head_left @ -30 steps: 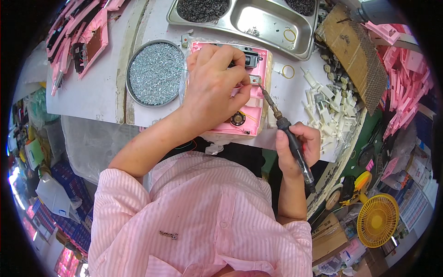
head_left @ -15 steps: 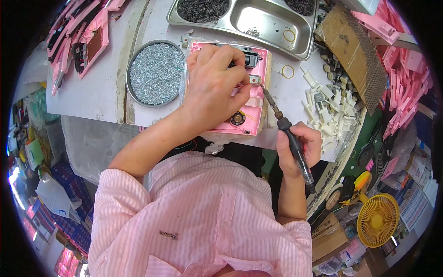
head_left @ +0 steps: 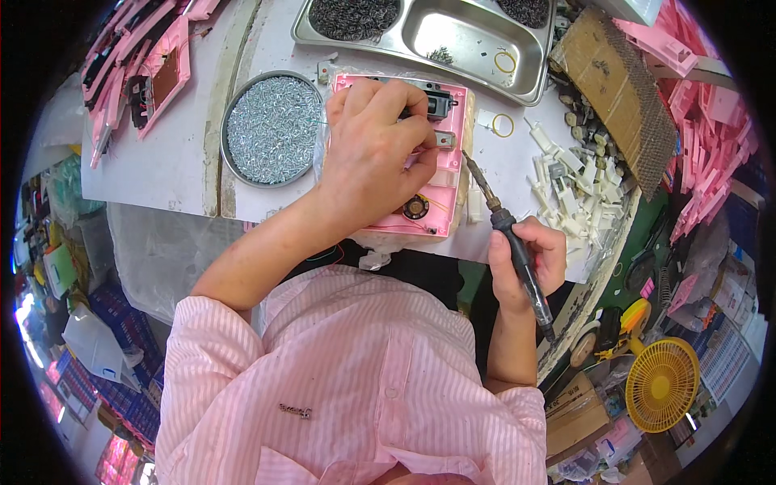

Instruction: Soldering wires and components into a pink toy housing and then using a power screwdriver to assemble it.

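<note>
My right hand [head_left: 540, 255] grips a soldering iron [head_left: 517, 242] by its dark handle. Its tip points up and left and stands just off the right edge of a pink plastic housing [head_left: 436, 220]. Over that housing, my left hand [head_left: 376, 137] is bent with thumb and fingers pinched together; what they hold is hidden. Beside those fingertips sits a small metal part [head_left: 444, 140]. The housing also carries a black part [head_left: 439, 103] near its top and a small round speaker-like disc [head_left: 416, 208] lower down.
Left of the housing stands a round dish of small metal pieces [head_left: 273, 129]. A steel compartment tray [head_left: 477, 81] lies beyond it. White plastic parts [head_left: 574, 190], a piece of cardboard [head_left: 618, 97] and stacked pink parts [head_left: 711, 121] are at right; more pink housings [head_left: 166, 77] lie far left.
The soldering iron has drawn back slightly to the right, its tip leaving the area by the small metal part. My left hand has stayed in place.
</note>
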Action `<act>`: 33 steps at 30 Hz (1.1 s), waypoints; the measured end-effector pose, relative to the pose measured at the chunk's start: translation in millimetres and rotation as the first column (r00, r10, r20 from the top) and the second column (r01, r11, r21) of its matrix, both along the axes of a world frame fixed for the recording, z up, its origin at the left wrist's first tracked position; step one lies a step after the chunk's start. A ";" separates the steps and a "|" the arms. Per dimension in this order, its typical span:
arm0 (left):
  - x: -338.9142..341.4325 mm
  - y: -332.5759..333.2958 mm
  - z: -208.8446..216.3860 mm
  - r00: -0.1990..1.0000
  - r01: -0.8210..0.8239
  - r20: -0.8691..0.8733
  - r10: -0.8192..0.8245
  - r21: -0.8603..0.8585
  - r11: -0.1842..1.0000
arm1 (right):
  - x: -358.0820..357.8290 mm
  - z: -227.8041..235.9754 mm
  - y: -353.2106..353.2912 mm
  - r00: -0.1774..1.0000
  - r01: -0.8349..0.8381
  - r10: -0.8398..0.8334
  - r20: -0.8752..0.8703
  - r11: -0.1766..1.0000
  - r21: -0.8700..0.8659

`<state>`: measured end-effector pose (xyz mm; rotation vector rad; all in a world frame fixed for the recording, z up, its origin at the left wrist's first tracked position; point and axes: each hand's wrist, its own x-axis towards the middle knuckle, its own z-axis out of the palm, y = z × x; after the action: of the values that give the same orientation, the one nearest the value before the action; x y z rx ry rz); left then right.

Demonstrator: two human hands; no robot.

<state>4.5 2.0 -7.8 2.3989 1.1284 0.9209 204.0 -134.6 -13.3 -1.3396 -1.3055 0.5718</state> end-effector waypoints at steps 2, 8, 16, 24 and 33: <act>-0.4 -0.1 1.0 1.000 0.002 -0.009 -0.002 -0.003 1.000 | -0.6 0.9 1.1 1.000 0.001 -0.001 -0.012 1.000 0.008; -0.1 0.2 2.9 1.000 0.002 -0.012 -0.002 0.019 1.000 | -4.5 -1.6 6.3 0.999 -0.025 0.026 -0.019 0.999 0.033; -0.3 0.3 1.8 1.000 0.005 -0.018 -0.005 0.030 1.000 | -2.2 -2.0 12.7 0.982 -0.068 0.053 0.182 0.995 0.078; -0.8 -0.6 2.8 1.000 0.003 -0.023 -0.003 0.022 1.000 | 7.8 5.5 5.7 0.981 -0.044 0.029 0.194 0.996 0.072; 0.1 -0.1 3.2 1.000 0.005 -0.021 -0.004 0.035 0.999 | 17.0 3.6 -0.1 0.990 0.014 -0.025 0.142 0.997 0.079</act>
<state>4.6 1.9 -4.7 2.4436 1.1225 0.9235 221.1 -134.7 -9.8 -1.3473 -1.4149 0.4138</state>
